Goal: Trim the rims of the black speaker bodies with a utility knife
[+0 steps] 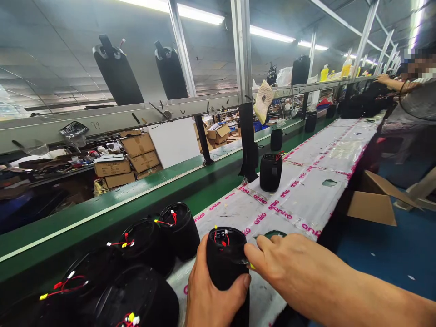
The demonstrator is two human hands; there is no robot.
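Note:
My left hand (216, 295) is wrapped round a black cylindrical housing (225, 263) at the bottom centre, thumb across its front. Red wires with white, red and yellow connectors show inside its open top. My right hand (279, 259) is closed at the housing's upper right side, its fingers bent round something small with a yellow part, mostly hidden. Left of my hands stand several similar black housings (179, 231) with wires at their open tops. Another black housing (270, 172) stands upright farther along the bench.
The bench (299, 190) wears a white covering with pink lettering. A green conveyor (211, 195) runs along its left. An open cardboard box (371, 206) is at the right. A metal rail (122, 118) crosses behind. A person (415, 100) stands at the far right.

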